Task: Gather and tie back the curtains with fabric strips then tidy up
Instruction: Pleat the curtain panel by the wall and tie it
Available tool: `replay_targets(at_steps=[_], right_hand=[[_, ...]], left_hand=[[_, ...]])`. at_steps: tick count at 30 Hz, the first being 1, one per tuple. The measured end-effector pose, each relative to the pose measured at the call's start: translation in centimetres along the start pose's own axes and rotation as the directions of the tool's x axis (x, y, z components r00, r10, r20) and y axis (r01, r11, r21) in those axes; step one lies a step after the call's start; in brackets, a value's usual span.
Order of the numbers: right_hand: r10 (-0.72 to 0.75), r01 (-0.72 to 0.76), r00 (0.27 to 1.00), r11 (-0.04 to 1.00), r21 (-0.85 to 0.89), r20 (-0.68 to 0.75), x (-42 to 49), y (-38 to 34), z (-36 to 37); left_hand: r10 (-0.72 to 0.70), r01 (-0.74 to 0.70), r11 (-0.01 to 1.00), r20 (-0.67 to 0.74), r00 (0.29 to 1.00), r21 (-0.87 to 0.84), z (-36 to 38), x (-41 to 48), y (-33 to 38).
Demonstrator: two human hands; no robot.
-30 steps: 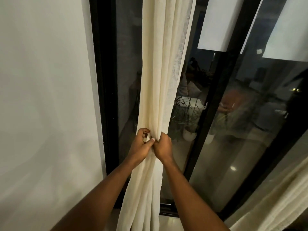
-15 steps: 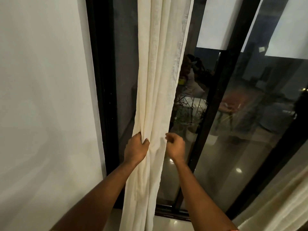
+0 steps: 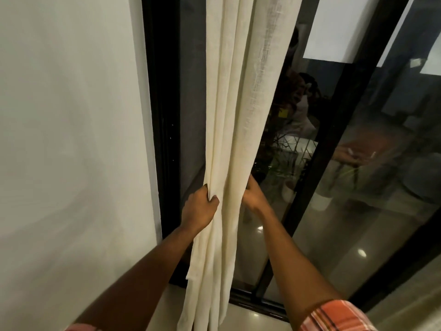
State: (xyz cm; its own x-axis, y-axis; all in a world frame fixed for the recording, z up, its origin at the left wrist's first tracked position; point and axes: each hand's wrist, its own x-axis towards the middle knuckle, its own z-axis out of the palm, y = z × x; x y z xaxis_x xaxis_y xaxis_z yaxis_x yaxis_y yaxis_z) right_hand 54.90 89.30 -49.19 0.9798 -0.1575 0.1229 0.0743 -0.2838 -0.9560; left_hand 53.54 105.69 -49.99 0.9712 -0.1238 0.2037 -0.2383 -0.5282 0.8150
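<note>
Curtain [image 3: 236, 115] hangs as one long vertical bundle of cream folds between the two hands, in front of the dark sliding glass door [image 3: 358, 187]. Left hand [image 3: 200, 209] has its fingers curled round the left pleats, gripping them. Right hand [image 3: 255, 199] lies at the right edge with its fingers behind the cloth, so I cannot tell whether they grip. The loose edge lies nearer the right hand, so gathering probably means sweeping it leftward.

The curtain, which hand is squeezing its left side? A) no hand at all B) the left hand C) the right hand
B: the left hand has its fingers curled round the folds at the left side of the curtain.
</note>
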Motion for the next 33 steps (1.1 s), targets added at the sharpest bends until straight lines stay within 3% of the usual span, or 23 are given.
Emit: replay_targets(at_steps=[3, 5, 9, 13, 19, 23, 33], right_hand=[[-0.078, 0.077, 0.997, 0.997, -0.016, -0.016, -1.5, 0.4, 1.3], [-0.151, 0.144, 0.983, 0.987, -0.068, -0.105, -2.2, 1.6, 2.1], [-0.219, 0.137, 0.927, 0.954, -0.267, -0.305, -3.1, 3.7, 3.1], [-0.299, 0.231, 0.929, 0.930, -0.287, -0.220, -4.5, 3.6, 2.6], [-0.146, 0.148, 0.988, 0.988, -0.035, 0.059, -6.5, 2.0, 0.3], [-0.112, 0.128, 0.978, 0.989, -0.080, 0.176, -7.3, 1.5, -0.3], [-0.098, 0.136, 0.981, 0.963, -0.232, 0.166, -8.6, 2.3, 0.4]], left_hand=[[0.008, -0.008, 1.000, 0.032, 0.999, -0.004, 0.7, -0.3, 0.2], [0.009, -0.009, 1.000, 0.056, 0.998, -0.002, 1.1, -0.5, 0.5], [0.012, -0.010, 1.000, 0.152, 0.988, -0.014, 1.6, -0.7, 1.5], [-0.056, 0.073, 0.996, 0.278, 0.959, -0.053, 1.7, -0.9, 2.3], [-0.087, 0.176, 0.966, 0.401, 0.912, -0.190, 0.9, -0.9, 2.8], [-0.082, 0.175, 0.963, 0.396, 0.914, -0.206, 1.2, -0.9, 2.7], [-0.066, 0.158, 0.966, 0.392, 0.917, -0.207, 2.0, -0.8, 3.2]])
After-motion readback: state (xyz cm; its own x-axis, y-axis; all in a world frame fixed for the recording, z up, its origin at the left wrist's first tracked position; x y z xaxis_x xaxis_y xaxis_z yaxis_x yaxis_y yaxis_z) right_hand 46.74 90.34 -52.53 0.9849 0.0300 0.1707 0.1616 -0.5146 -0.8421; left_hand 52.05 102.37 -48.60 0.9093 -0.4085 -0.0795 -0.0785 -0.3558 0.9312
